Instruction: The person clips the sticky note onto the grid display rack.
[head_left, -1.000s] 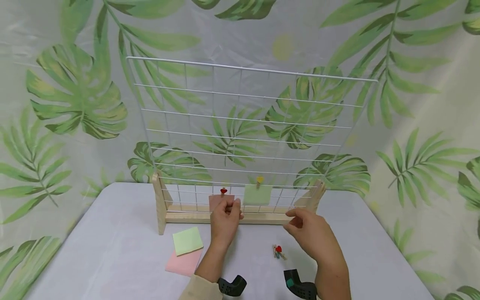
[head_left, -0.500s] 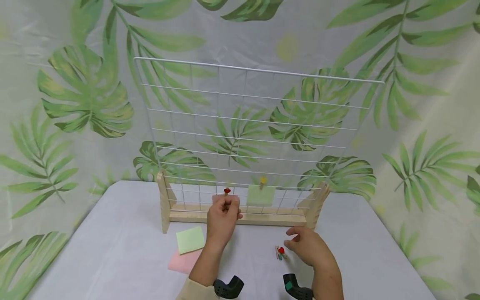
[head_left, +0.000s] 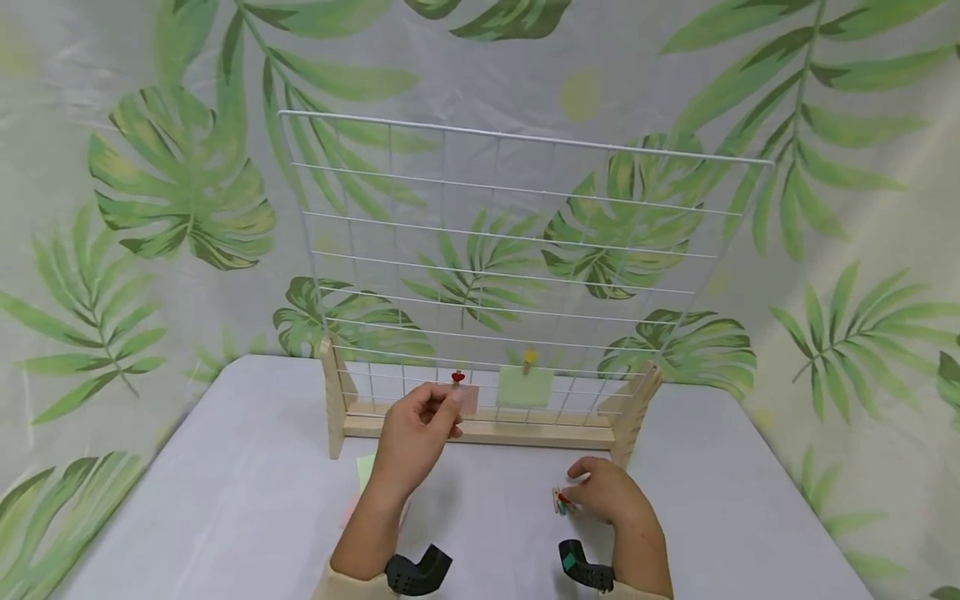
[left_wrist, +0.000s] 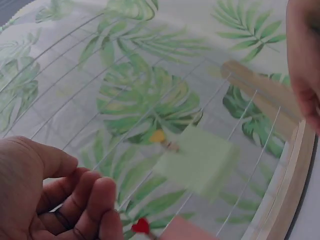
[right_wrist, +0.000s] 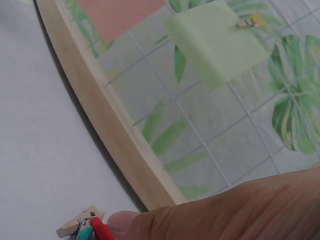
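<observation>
A pink sticky note (head_left: 470, 400) hangs on the white wire grid (head_left: 498, 271) under a red-heart clothespin (head_left: 457, 377). My left hand (head_left: 416, 433) is in front of its left part, with fingers loosely curled and nothing seen between them in the left wrist view. To the right, a light green note (head_left: 525, 388) hangs from a yellow-topped clothespin (head_left: 529, 360). My right hand (head_left: 611, 493) is low over the table beside a small pile of clothespins (head_left: 559, 502). In the right wrist view its thumb (right_wrist: 125, 223) touches a red-topped clothespin (right_wrist: 102, 230); the index finger stands apart from the thumb.
The grid stands in a wooden base (head_left: 480, 430) on a white-covered table (head_left: 247, 483). A green note (head_left: 365, 469) lies over a pink one at left, mostly behind my left forearm. A leaf-patterned cloth (head_left: 180, 175) hangs behind.
My left hand has drawn back from the pink note, moving left and toward me, uncovering its right part. My right hand has come down from near the grid's base to the loose clothespins.
</observation>
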